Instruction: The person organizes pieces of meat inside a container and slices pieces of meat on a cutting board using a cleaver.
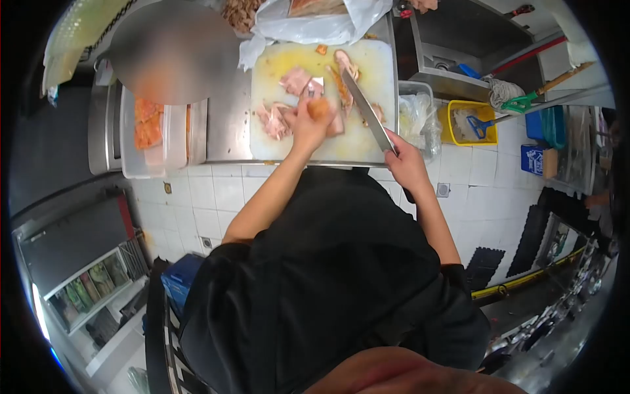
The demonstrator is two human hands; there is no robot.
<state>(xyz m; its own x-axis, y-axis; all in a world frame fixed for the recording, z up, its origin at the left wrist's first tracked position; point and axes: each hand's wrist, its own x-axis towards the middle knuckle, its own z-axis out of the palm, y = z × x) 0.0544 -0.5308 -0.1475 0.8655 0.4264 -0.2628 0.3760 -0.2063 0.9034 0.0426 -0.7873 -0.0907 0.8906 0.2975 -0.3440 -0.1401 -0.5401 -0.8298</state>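
Observation:
My right hand (407,164) is closed round the handle of a long knife (371,115), whose blade points up and left across the right part of a white, yellow-stained cutting board (272,62). Near the board's middle, my left hand (312,128) has its fingers closed around an orange-brown piece (319,109), blurred by motion. Pale pink meat pieces (295,80) lie above my left hand, and more chunks (274,121) lie to its left. Beyond the knife tip is another strip of meat (346,62).
Left of the board, a plastic container (134,164) holds orange pieces. A white plastic bag (315,27) lies behind the board. At right are a clear container with plastic (420,121), a sink (446,59) and a yellow bucket (449,125).

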